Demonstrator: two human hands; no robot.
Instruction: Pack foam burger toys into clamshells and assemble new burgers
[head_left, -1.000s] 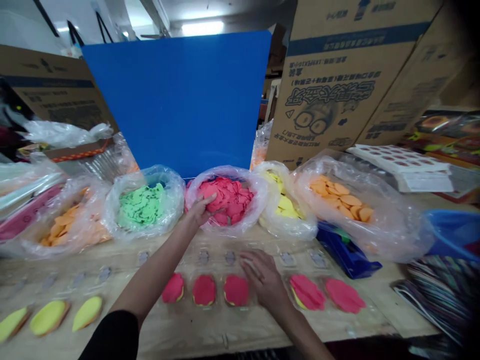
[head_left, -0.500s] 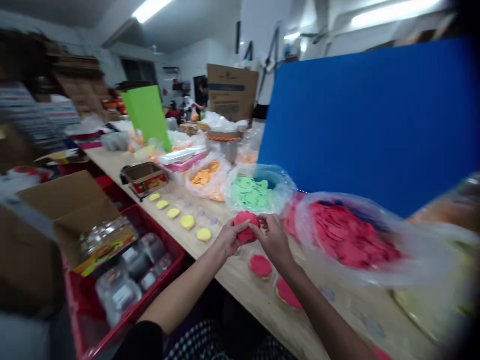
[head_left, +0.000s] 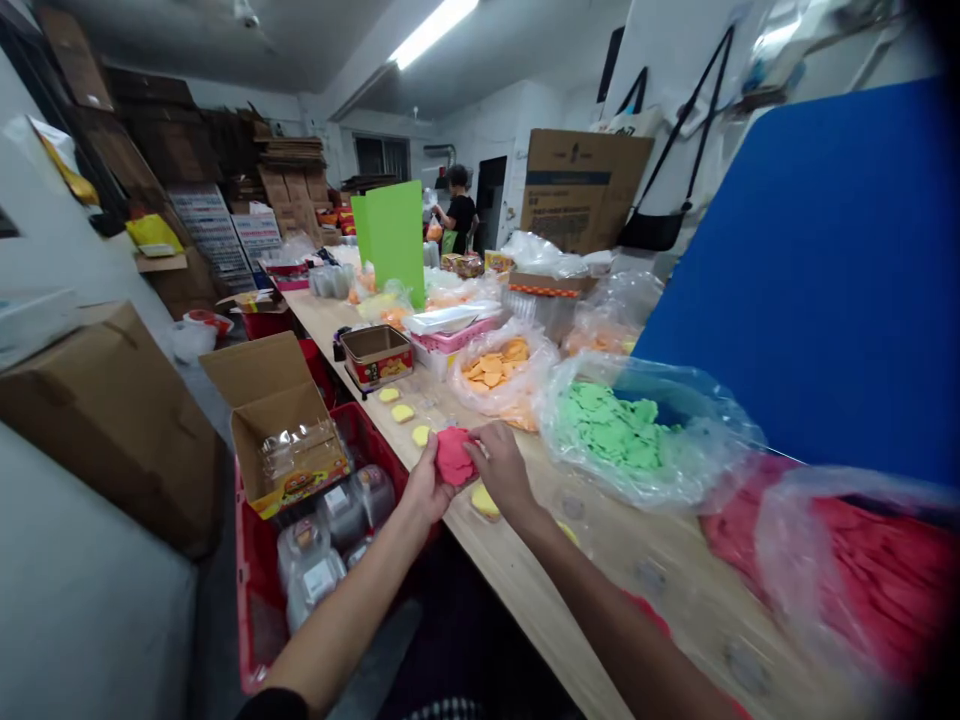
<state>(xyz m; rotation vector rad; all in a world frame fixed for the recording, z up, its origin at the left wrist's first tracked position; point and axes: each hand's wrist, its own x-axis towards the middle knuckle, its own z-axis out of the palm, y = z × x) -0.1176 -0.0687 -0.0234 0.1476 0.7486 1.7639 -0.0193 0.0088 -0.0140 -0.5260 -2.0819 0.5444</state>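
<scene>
A soft pink-red lump of flat pieces (head_left: pixel 454 455) sits between my two hands above the wooden table (head_left: pixel 600 560). My left hand (head_left: pixel 427 482) cups it from below and the side, and the fingers of my right hand (head_left: pixel 499 465) press on it from the right. Small yellow discs (head_left: pixel 485 503) lie on the table just under my right hand. A bag of green pieces (head_left: pixel 615 430) stands to the right, and a bag of red pieces (head_left: pixel 847 570) is at the right edge.
A red crate (head_left: pixel 259 590) with plastic tubs and an open cardboard box (head_left: pixel 281 430) stands left of the table. A bag of orange pieces (head_left: pixel 499 370), a tin (head_left: pixel 377 357) and a blue board (head_left: pixel 810 280) are nearby. A co-worker (head_left: pixel 459 210) stands far back.
My left hand has come out of the red bag, and both hands now hold the pink-red lump together. The view has swung left along the table, moving the bags to the right.
</scene>
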